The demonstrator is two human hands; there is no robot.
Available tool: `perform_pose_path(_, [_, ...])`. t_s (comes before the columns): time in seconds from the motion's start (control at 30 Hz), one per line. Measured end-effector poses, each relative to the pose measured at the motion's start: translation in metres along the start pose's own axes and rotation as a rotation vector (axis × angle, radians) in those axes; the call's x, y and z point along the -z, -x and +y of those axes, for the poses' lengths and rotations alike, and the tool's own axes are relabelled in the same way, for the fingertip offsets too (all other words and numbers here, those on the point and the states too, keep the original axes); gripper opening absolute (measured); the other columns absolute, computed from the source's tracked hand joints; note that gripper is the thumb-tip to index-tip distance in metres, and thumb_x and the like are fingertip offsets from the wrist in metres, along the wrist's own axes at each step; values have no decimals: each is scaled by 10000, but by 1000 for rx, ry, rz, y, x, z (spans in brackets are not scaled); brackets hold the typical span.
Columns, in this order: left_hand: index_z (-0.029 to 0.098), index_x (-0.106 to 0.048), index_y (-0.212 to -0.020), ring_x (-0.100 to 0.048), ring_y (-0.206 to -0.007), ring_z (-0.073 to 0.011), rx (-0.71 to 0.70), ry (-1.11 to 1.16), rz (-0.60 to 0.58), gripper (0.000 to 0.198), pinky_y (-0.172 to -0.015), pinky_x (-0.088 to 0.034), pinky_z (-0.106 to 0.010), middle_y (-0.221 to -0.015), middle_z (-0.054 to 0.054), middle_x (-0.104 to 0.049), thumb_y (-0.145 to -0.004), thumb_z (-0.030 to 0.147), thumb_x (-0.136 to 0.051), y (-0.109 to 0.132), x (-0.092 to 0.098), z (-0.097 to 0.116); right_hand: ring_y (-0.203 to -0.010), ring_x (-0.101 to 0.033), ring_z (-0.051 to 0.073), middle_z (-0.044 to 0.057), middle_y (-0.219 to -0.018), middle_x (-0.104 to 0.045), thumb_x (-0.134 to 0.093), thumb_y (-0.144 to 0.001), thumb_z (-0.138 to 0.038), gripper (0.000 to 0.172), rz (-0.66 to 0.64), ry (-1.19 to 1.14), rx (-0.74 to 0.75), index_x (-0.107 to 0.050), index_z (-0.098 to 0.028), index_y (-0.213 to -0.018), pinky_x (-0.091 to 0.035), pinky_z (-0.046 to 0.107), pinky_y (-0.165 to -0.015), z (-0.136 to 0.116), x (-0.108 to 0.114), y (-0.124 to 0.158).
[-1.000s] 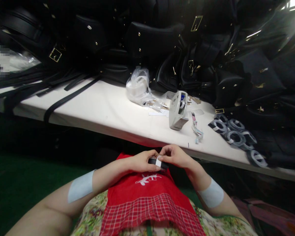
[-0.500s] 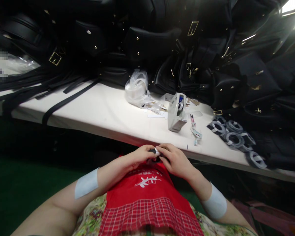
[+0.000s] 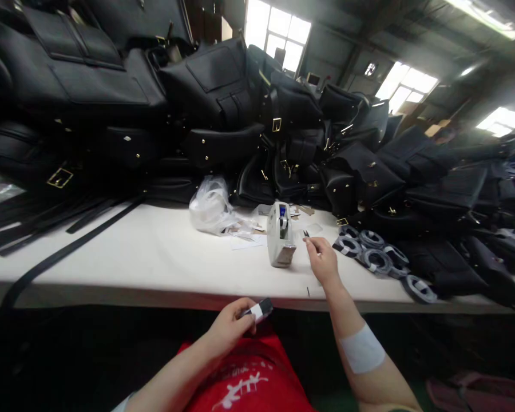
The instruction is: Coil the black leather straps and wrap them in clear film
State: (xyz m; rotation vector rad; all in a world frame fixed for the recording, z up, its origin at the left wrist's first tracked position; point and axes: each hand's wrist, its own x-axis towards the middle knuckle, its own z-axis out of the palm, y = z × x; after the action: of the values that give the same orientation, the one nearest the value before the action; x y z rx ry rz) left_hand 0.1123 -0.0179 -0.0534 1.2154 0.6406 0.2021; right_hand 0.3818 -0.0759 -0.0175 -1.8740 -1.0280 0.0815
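Observation:
My left hand, low in front of the table edge, is closed around a short black strap bundle with a white band around it. My right hand reaches over the table, fingers pinched on small thread snips. Only their dark tip shows beyond my fingers; the handle is mostly hidden. Left of that hand stands a grey-white tape dispenser with a roll inside.
Black bags with gold buckles are piled along the back. Coiled straps with white bands lie to the right. A plastic bag sits behind the dispenser's left. Long black straps hang over the table's left edge.
My hands, together at the strap bundle before, have parted. The right hand has moved forward to the snips on the table; the left keeps the bundle. The view has tilted up.

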Motion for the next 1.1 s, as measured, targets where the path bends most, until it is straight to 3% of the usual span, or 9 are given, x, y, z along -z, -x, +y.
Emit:
perform_pose_path(0.1, [158, -589, -763, -414, -498, -111, 0, -25, -13, 195, -506, -275, -242, -571, 5, -593, -669, 328, -573, 3, -5, 0, -798, -664, 251, 91, -752, -734, -559, -803, -466, 355, -121, -60, -81, -748, -189, -687, -511, 391, -768, 12, -16, -26])
perform_pose_path(0.2, [159, -588, -759, -449, -545, -127, -18, -37, -6, 165, -547, -309, -253, -590, 2, -588, -687, 305, -557, 5, -8, -1, -742, -678, 226, 83, -741, -753, -584, -769, -500, 371, -180, -142, -114, -759, -183, -683, -513, 342, -708, 12, -35, -34])
perform_pose_path(0.37, [150, -597, -761, -502, -616, -158, -82, -86, -48, 167, -614, -361, -278, -621, -5, -580, -660, 273, -546, 5, -9, -7, -677, -661, 215, 89, -688, -732, -657, -700, -483, 336, -146, -225, -128, -736, -159, -662, -503, 324, -651, 3, -45, -33])
perform_pose_path(0.57, [144, -593, -772, -502, -617, -167, -86, -137, -58, 185, -620, -363, -285, -616, -5, -570, -661, 271, -516, 6, -8, -12, -786, -625, 216, 81, -781, -694, -671, -729, -398, 228, 3, -216, -68, -736, -184, -683, -484, 335, -728, -10, -33, -2])
perform_pose_path(0.67, [146, -593, -772, -497, -621, -165, -83, -152, -57, 182, -620, -357, -282, -618, -3, -568, -677, 279, -514, 7, -8, -11, -824, -627, 213, 76, -812, -693, -653, -779, -388, 227, 12, -230, -66, -739, -193, -699, -481, 333, -772, -15, -27, 22])
perform_pose_path(0.73, [145, -596, -772, -503, -633, -169, -86, -162, -63, 189, -630, -363, -284, -638, -9, -575, -683, 292, -519, 7, -8, -10, -818, -636, 205, 72, -813, -705, -670, -781, -404, 232, -11, -309, -142, -739, -194, -713, -486, 324, -777, -14, -25, 36])
perform_pose_path(0.83, [139, -600, -779, -511, -649, -175, -80, -170, -77, 203, -643, -373, -288, -662, -17, -580, -688, 302, -520, 7, -11, -7, -675, -644, 183, 64, -713, -702, -688, -760, -489, 317, -62, -446, -315, -722, -176, -720, -501, 297, -639, -8, -29, 50])
perform_pose_path(0.93, [139, -599, -791, -512, -652, -176, -83, -171, -84, 201, -644, -379, -288, -665, -15, -573, -698, 297, -515, 7, -15, -6, -476, -577, 137, 21, -550, -628, -693, -718, -565, 409, -94, -512, -422, -692, -157, -707, -437, 247, -458, 1, -37, 55])
perform_pose_path(1.1, [143, -617, -847, -535, -724, -189, -152, -228, -43, 207, -696, -405, -293, -755, -32, -598, -732, 287, -523, 11, -16, -5, -385, -466, 72, -41, -497, -557, -753, -643, -550, 443, -122, -619, -539, -697, -140, -801, -347, 193, -387, 11, -42, 52])
